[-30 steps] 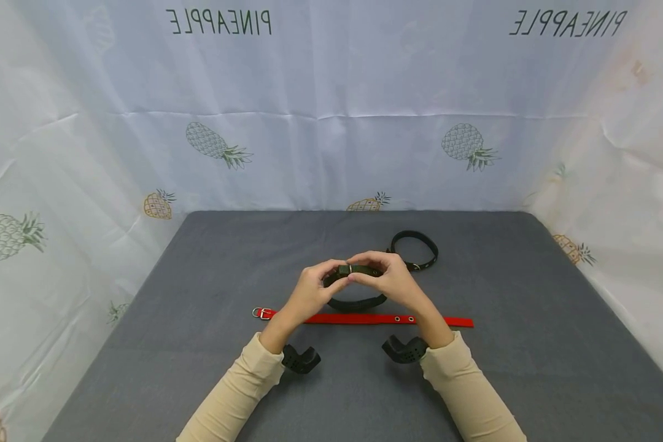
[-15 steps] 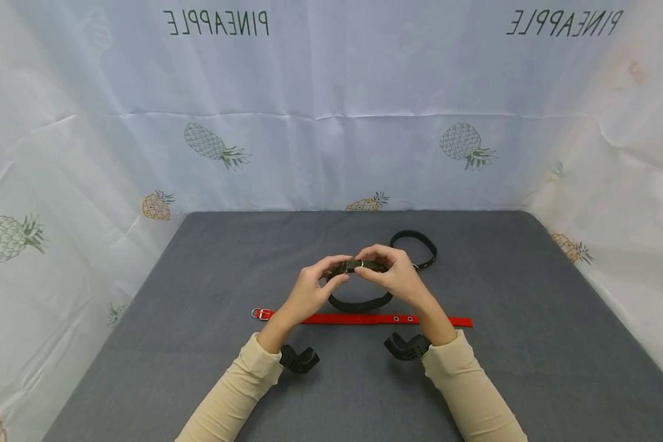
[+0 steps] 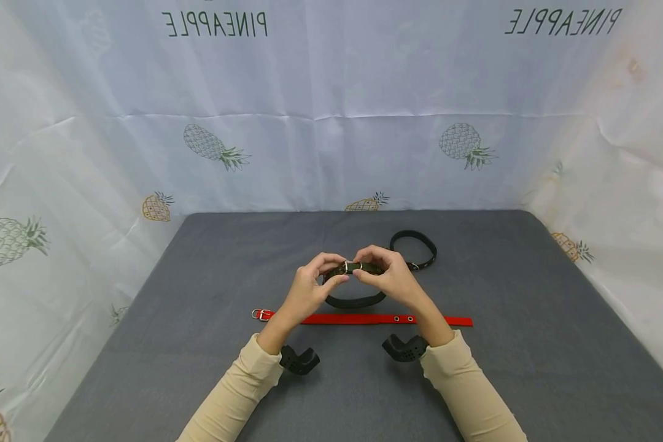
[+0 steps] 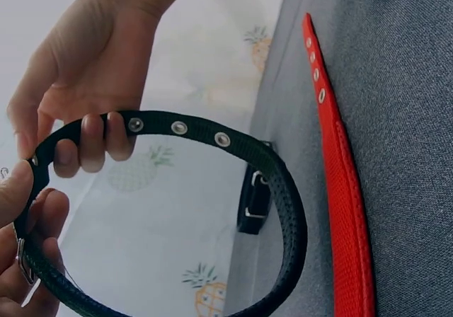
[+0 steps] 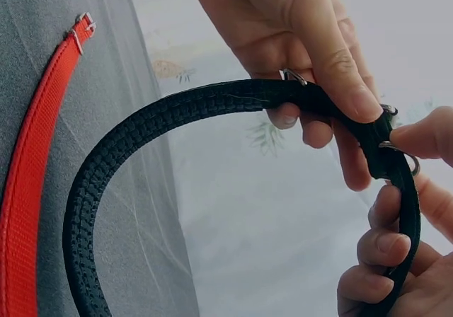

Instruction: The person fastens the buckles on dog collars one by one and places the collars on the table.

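Observation:
A dark green, nearly black collar (image 3: 359,302) is held up in a closed loop over the table, its buckle and fastened part between the two hands. My left hand (image 3: 307,288) grips it at the buckle end, fingers behind and thumb in front. From the other side my right hand (image 3: 389,276) pinches the strap, thumb and index finger at a metal ring (image 5: 405,154) beside the buckle (image 5: 389,110). Metal eyelets (image 4: 180,128) line the strap on the right hand's side. Fingers partly hide the fastened part.
Flat across the grey table (image 3: 210,258) lies a red collar (image 3: 342,319), nearer the person than the held loop, under the forearms. Behind the right hand is another black collar (image 3: 414,233), lying in a loop. Pineapple-print curtains (image 3: 320,159) surround the table.
Both hands keep hold of the dark green collar. The right fingertips have drawn slightly rightward from the left ones, and the buckle and ring now show between them.

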